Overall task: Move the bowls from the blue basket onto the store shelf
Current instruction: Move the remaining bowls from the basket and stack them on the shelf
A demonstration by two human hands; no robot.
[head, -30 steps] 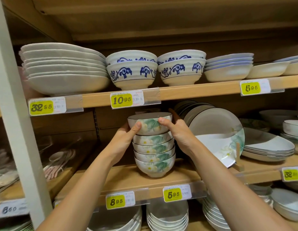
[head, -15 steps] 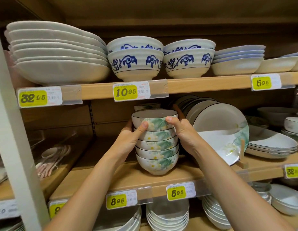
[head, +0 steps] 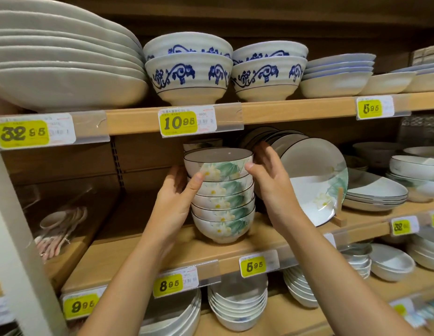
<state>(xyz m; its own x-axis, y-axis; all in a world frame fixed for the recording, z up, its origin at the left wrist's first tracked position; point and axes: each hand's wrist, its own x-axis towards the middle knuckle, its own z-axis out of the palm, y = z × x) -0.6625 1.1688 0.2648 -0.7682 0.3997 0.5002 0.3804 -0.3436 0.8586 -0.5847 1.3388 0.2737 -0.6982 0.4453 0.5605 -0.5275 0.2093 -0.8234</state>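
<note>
1. I am watching the stack of floral bowls (head: 223, 207), five high, standing on the middle shelf (head: 106, 260) near its front edge, above the 5.95 tag (head: 253, 266).
2. The top bowl (head: 218, 166) is sitting nested in the one below, its rim level.
3. The left hand (head: 172, 204) is gripping the stack from its left side, with the thumb pressing on the front where the top two bowls meet and the fingers curling round behind.
4. The right hand (head: 274, 187) is hanging beside the top bowl with its fingers spread and slightly blurred. The thumb tip is at the bowl's right edge, and I cannot tell whether it is touching.
5. The upper shelf edge (head: 296, 112) and its 10.95 tag (head: 179, 122) are crowding in just above the top bowl.
6. Another floral bowl (head: 202, 143) is standing behind the stack.
7. A large floral plate (head: 313, 170) is leaning on a wooden stand just right of the right hand.
8. Blue-patterned bowls (head: 189, 71) are sitting overhead, and bagged spoons (head: 58, 229) are lying well to the left.
9. Compared with half a second ago, the right hand has let go of the top bowl and opened, while the left is keeping its hold and the stack has not shifted.
</note>
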